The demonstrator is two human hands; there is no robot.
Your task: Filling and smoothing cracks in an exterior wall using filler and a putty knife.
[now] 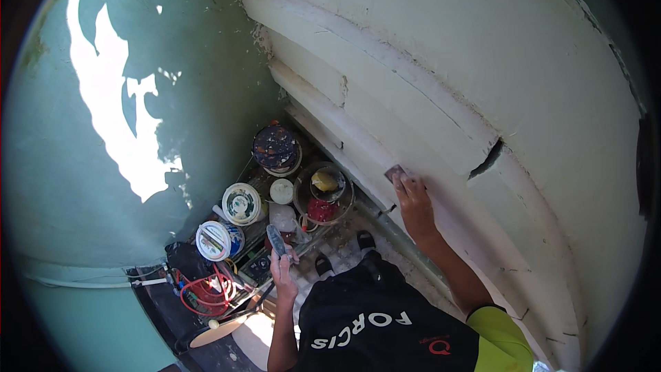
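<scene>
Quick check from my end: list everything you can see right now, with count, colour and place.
Moulded wall: one, cream, cracked, right.
Green wall: one, left.
Lidded paint tubs: two, white lids, on the floor.
Paint-stained bucket: one, dark, in the corner.
Open bucket: one, yellow and red items inside.
Red cable: one coil, lower left.
Scraper: one, grey, against the moulding.
Flat tool: one, grey.
Shoes: two, black.
Left hand: holds the flat tool.
Right hand: presses the scraper.
</scene>
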